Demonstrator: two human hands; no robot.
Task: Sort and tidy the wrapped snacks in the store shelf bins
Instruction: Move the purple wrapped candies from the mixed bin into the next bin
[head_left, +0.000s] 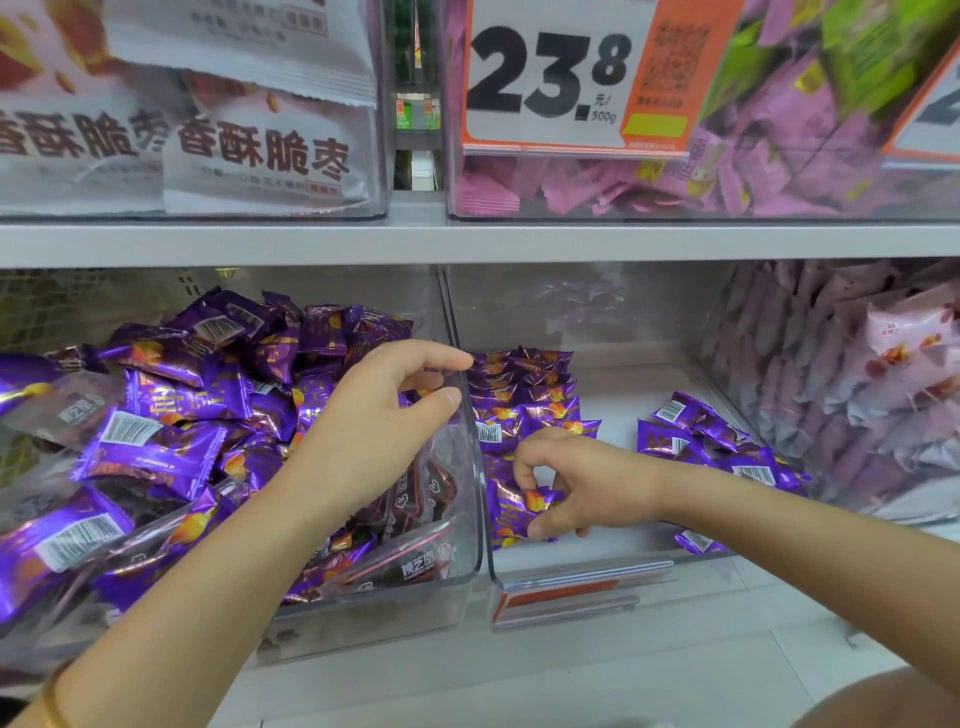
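Observation:
Two clear bins stand side by side on the lower shelf. The left bin (470, 519) is heaped with purple wrapped snacks (171, 405) and some clear-wrapped dark ones (415, 499). My left hand (384, 415) hovers over its right side, fingers apart, holding nothing. The right bin (582, 571) holds a neat row of purple snacks (524, 395) along its left wall and a loose cluster (711, 447) at the right. My right hand (566, 478) reaches into it and pinches a purple snack (519, 506) at the row's near end.
A third bin with pale pink packets (857, 389) stands to the right. The upper shelf (467, 241) carries bins of white bags (208, 130) and pink packets (727, 171), with a price tag (550, 78) reading 23.8. An orange label strip (561, 592) fronts the right bin.

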